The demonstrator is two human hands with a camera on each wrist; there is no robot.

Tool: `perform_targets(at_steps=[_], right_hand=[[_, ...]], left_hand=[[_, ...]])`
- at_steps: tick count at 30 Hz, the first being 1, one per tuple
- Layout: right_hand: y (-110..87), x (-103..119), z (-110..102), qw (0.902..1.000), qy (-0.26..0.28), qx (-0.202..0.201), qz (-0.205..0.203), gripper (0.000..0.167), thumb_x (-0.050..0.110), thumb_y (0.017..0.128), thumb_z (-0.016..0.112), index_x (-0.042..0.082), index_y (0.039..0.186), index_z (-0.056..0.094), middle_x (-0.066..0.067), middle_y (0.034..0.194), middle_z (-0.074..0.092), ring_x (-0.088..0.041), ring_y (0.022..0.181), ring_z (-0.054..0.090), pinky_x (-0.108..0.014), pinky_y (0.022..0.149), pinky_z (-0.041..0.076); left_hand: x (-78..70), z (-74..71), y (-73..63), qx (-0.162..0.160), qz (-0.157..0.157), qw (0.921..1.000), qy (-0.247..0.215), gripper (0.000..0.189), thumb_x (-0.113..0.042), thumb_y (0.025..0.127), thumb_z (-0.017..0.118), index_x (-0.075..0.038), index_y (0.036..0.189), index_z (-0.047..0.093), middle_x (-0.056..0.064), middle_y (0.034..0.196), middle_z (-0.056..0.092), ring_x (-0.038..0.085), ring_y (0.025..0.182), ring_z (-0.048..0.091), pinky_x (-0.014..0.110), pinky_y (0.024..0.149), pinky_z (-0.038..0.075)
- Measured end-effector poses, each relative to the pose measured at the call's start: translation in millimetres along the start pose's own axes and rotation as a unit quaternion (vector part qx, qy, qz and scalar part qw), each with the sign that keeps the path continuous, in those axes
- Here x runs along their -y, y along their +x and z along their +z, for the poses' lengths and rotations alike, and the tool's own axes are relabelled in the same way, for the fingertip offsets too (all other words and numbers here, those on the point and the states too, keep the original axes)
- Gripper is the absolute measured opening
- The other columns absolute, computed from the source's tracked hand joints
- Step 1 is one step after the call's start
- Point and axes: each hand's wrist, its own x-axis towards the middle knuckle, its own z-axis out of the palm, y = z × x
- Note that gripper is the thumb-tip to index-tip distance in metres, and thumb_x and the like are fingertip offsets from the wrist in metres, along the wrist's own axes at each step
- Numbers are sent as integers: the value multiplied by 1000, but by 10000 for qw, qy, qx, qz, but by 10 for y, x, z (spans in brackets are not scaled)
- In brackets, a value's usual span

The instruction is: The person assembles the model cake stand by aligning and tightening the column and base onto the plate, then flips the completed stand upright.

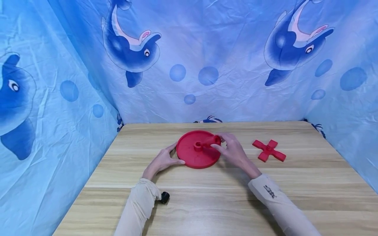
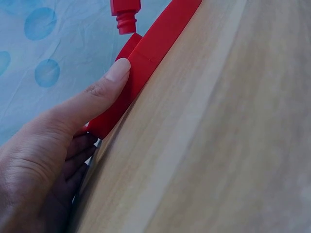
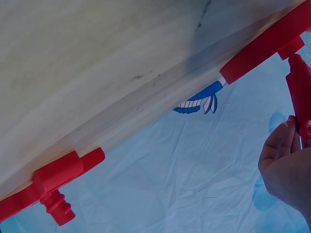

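Observation:
A red round disc with a raised rim and a short central socket lies flat on the table. My left hand grips its left edge; the left wrist view shows the thumb on the outer rim. Above the disc, my right hand holds a red tapered post between thumb and fingers. The post is tilted, its narrow, threaded end close to the socket. In the right wrist view that end looks just off the socket; whether they touch I cannot tell.
To the right on the wood-grain table lies a red cross-shaped piece with a threaded stub at its middle. A small black cylinder sits by the left cuff. Blue dolphin-print sheets surround the table's back and sides.

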Motion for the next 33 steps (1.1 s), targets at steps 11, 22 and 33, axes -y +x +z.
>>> perform_targets(at_steps=[11, 22, 33], right_hand=[[32, 8, 60, 9997, 201, -8, 146, 53, 15, 88, 86, 5, 135, 65, -10, 119, 65, -39, 113, 57, -50, 81, 59], [101, 68, 146, 9998, 55, 137, 97, 60, 13, 87, 86, 4, 142, 62, -13, 130, 64, -33, 124, 53, -50, 88, 60], [231, 158, 218, 9999, 28, 91, 68, 62, 12, 86, 87, 9, 142, 62, -13, 132, 62, -31, 121, 56, -48, 85, 61]], left_hand=[[14, 12, -8, -60, 42, 10000, -38, 106, -43, 78, 92, -14, 163, 36, 11, 162, 39, 33, 151, 31, 55, 118, 33], [4, 21, 5, -91, -33, 9999, 51, 107, -47, 77, 92, -16, 163, 36, 10, 161, 41, 32, 149, 34, 53, 118, 34], [4, 9, -3, -98, -42, 9999, 10, 106, -47, 77, 91, -16, 162, 37, 11, 161, 42, 32, 148, 35, 54, 116, 37]])
